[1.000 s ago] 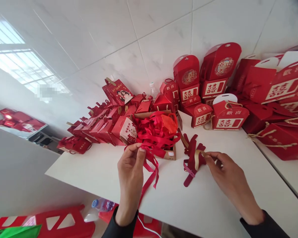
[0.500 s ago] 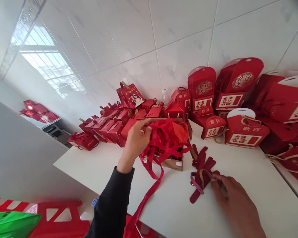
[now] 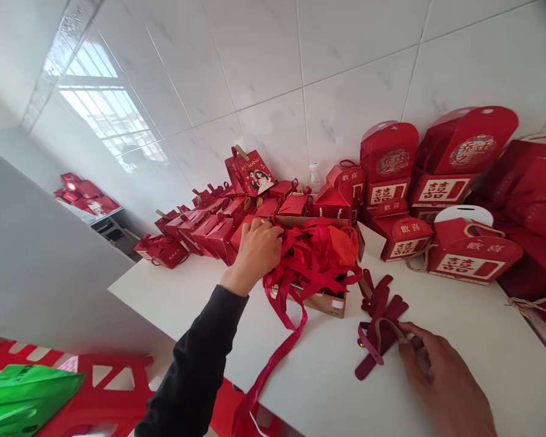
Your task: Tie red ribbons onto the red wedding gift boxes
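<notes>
At table's near edge, right hand (image 3: pixel 441 379) lies mostly open, fingertips (image 3: pixel 404 332) resting on dark red straps (image 3: pixel 382 315), pinning them, not gripping. Left hand (image 3: pixel 255 247), black sleeve, fingers curled shut into red ribbons (image 3: pixel 316 255) heaped in a cardboard box (image 3: pixel 330 301) mid-table, just left of the straps. One ribbon tail (image 3: pixel 273 364) hangs off the white table (image 3: pixel 186 294). Red gift boxes (image 3: pixel 471 258) line the tiled wall behind.
</notes>
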`<state>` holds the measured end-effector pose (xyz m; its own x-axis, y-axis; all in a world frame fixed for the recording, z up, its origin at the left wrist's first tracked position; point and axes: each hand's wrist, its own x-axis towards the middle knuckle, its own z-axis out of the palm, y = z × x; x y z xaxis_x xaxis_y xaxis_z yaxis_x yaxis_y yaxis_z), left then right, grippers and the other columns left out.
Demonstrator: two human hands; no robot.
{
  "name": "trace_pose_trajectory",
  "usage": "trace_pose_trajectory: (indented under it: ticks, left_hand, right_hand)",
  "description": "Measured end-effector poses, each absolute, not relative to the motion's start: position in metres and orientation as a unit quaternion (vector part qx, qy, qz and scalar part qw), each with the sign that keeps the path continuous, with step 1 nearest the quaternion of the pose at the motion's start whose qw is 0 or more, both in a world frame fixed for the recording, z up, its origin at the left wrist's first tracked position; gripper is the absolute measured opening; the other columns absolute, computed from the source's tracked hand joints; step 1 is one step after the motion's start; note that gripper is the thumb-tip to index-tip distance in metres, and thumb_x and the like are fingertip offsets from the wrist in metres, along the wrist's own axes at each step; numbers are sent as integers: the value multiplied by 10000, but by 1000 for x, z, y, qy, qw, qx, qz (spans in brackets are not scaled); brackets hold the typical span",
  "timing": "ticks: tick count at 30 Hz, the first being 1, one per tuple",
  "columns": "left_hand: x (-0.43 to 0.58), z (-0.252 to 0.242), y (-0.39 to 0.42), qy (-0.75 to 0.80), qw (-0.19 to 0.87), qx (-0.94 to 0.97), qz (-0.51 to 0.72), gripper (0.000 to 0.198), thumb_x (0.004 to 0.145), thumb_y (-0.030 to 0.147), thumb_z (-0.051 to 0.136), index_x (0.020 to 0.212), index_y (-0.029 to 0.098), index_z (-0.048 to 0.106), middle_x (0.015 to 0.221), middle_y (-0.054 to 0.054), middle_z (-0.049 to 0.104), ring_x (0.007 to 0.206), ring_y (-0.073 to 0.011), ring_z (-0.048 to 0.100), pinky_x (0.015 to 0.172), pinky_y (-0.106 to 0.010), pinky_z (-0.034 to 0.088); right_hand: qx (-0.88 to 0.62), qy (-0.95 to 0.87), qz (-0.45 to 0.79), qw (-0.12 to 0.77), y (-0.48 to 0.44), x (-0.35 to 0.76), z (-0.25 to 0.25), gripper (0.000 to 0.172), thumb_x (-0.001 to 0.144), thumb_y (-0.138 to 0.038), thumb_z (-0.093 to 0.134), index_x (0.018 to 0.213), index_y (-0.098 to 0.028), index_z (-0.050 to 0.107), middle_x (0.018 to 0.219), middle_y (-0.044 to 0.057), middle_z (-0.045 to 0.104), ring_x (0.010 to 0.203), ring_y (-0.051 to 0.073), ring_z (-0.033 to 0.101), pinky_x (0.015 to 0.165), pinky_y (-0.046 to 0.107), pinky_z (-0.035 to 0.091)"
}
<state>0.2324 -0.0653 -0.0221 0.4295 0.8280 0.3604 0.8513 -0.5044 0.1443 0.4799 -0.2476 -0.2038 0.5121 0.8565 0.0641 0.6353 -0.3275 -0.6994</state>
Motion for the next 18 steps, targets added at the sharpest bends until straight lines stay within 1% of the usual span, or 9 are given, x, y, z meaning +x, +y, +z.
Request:
trace_pose_trajectory:
  ticks: [2, 3, 4, 6, 8, 10, 12, 15, 18]
  left_hand:
    - [231, -18, -65, -477, 20, -864, -160, 317, 904, 134, 522, 1044, 228, 790, 841, -83, 734, 946, -290, 638, 879, -421, 469]
    - [230, -17, -63, -470, 16, -870, -150, 351, 922, 136, 491, 1087, 244, 781, 829, -67, 736, 904, -264, 650, 835, -382, 480]
    - [229, -15, -61, -469, 17, -871, -144, 383, 944, 141, 449, 1132, 244, 766, 841, -62, 742, 868, -246, 657, 796, -360, 484]
    - [229, -13, -55, -478, 32, -867, -137, 422, 968, 132, 377, 1160, 200, 747, 892, -88, 753, 841, -245, 664, 773, -367, 481]
    - [230, -14, -47, -481, 53, -867, -120, 374, 951, 124, 407, 1059, 162, 762, 914, -126, 749, 886, -274, 663, 819, -404, 467]
    - [232, -16, -40, -470, 67, -875, -93, 268, 905, 122, 507, 909, 163, 772, 915, -142, 735, 968, -300, 650, 878, -427, 450]
    - [235, -19, -35, -461, 74, -882, -70, 170, 861, 125, 596, 810, 159, 754, 909, -140, 720, 1020, -303, 635, 920, -432, 444]
    - [239, -23, -32, -461, 79, -882, -53, 118, 844, 98, 634, 769, 141, 715, 889, -100, 704, 1022, -270, 630, 952, -434, 450]
    - [237, -23, -30, -469, 80, -877, -66, 141, 836, 55, 607, 788, 147, 702, 895, -69, 702, 1020, -257, 629, 943, -432, 454]
  right_hand:
    - [-799, -469, 156, 342, -247, 480, -206, 538, 891, -612, 345, 1124, -240, 656, 1049, 122, 708, 979, 353, 679, 760, 495, 548]
    - [-800, -469, 155, 339, -247, 480, -207, 538, 894, -612, 343, 1120, -239, 657, 1042, 123, 708, 970, 352, 681, 757, 493, 549]
    - [-802, -470, 153, 336, -247, 480, -208, 534, 896, -612, 343, 1115, -240, 658, 1031, 122, 708, 955, 350, 684, 747, 490, 550]
    - [-800, -476, 147, 335, -247, 480, -209, 514, 903, -603, 347, 1103, -244, 656, 1008, 118, 709, 927, 343, 686, 732, 482, 548]
    - [-794, -486, 136, 339, -247, 481, -210, 487, 911, -587, 359, 1094, -247, 655, 996, 116, 711, 916, 339, 684, 743, 480, 548]
    - [-793, -488, 132, 339, -247, 482, -212, 479, 917, -583, 363, 1092, -251, 661, 1003, 115, 712, 932, 342, 683, 759, 484, 551]
    - [-799, -480, 146, 330, -246, 484, -214, 496, 914, -592, 360, 1105, -256, 671, 1027, 114, 711, 956, 350, 686, 756, 491, 555]
    - [-801, -473, 160, 331, -246, 485, -214, 519, 895, -595, 359, 1114, -249, 679, 1051, 117, 711, 988, 359, 686, 769, 500, 557]
    - [-801, -468, 164, 336, -245, 485, -213, 510, 890, -589, 372, 1104, -251, 688, 1058, 119, 718, 1000, 359, 683, 781, 500, 559]
